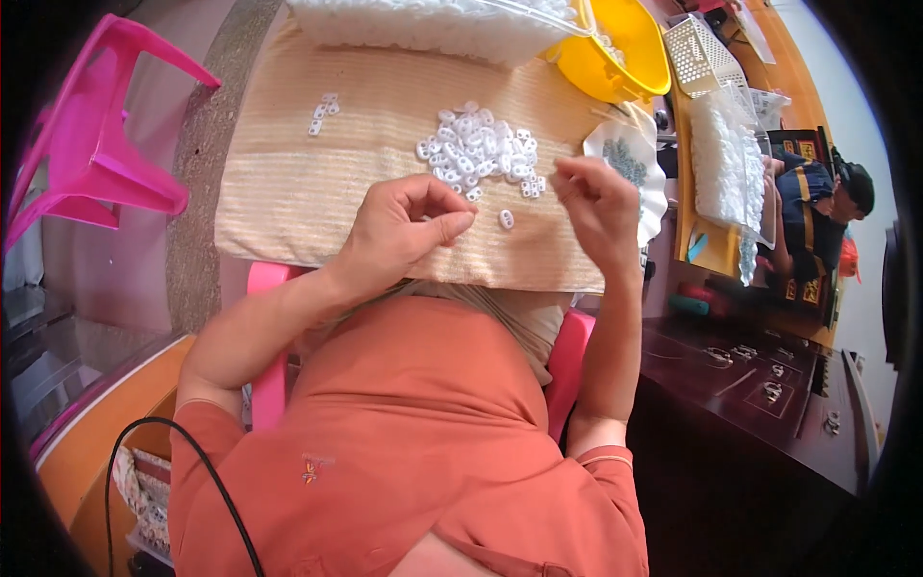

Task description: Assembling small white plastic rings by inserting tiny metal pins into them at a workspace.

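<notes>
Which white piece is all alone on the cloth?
The white oval piece between the left hand and right hand: it lies apart, while others visible there sit in the pile or the small cluster.

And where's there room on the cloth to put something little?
The cloth is bare between the small white cluster and the big white pile, and below that cluster to the front edge. It's crowded at the pile and, behind it, the yellow tub and clear bin.

Over the surface (274, 192), I can pass left of the white pile (479, 144); clear bin (423, 40) and yellow basin (598, 79) block the far edge.
</notes>
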A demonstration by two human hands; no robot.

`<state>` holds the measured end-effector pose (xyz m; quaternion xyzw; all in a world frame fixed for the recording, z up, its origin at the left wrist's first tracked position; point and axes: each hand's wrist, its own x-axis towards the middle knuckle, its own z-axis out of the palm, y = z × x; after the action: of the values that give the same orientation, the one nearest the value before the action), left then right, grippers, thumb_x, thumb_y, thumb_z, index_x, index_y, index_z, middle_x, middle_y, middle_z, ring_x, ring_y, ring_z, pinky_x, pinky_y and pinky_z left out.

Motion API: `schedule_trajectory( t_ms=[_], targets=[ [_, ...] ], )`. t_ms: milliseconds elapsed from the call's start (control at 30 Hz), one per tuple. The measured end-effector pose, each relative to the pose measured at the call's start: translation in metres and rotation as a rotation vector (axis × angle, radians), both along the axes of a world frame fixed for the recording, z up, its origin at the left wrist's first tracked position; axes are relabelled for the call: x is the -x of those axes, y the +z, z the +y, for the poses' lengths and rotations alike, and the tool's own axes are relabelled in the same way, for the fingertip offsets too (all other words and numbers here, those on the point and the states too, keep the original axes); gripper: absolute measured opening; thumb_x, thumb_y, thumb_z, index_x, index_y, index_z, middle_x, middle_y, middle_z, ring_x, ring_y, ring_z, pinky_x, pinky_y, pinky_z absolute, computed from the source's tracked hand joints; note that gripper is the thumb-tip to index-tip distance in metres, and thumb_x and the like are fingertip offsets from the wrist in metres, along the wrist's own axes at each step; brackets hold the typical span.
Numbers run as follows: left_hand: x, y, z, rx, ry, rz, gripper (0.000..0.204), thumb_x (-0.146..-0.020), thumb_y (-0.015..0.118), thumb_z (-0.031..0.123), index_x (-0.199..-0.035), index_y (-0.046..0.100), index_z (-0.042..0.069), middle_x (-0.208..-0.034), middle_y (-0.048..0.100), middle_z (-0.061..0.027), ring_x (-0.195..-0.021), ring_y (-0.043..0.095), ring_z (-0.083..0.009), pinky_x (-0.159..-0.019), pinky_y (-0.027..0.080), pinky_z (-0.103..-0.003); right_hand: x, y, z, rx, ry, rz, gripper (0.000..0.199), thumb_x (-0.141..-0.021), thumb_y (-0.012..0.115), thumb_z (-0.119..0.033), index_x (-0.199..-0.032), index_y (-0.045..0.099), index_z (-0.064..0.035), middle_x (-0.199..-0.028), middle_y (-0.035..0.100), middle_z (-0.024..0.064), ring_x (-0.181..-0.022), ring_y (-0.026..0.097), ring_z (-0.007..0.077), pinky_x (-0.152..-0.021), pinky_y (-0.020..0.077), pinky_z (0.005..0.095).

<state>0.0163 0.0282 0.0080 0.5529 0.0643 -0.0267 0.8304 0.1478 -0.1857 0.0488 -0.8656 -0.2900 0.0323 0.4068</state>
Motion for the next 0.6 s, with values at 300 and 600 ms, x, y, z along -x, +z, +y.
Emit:
schedule_trajectory(
  t_ms=[300,600],
  targets=[
    [-0.007,-0.003,0.011,-0.172,0.163,-0.102,0.007,-0.085,0.068,0.004,-0.091,0.066,0.000,-0.081,0.066,-0.0010,-0.071,0.058,-0.0048,-0.064,0.047,-0.020,0.041,-0.020,0.007,0.154,0.108,0.031,0.015,-0.081,0.069,-0.004,-0.095,0.068,0.0003,-0.083,0.065,0.0100,-0.070,0.063,0.0174,-0.063,0.0484,0.0284],
    [-0.012,-0.008,0.016,-0.193,0.212,-0.122,0.007,-0.086,0.067,0.005,-0.092,0.066,0.001,-0.081,0.066,-0.0021,-0.070,0.060,-0.0057,-0.062,0.049,-0.020,0.054,-0.028,0.043,0.365,0.108,-0.247,0.020,-0.085,0.065,-0.029,-0.093,0.067,-0.0099,-0.087,0.062,0.0078,-0.072,0.065,0.0303,-0.061,0.0515,0.0420]
  ],
)
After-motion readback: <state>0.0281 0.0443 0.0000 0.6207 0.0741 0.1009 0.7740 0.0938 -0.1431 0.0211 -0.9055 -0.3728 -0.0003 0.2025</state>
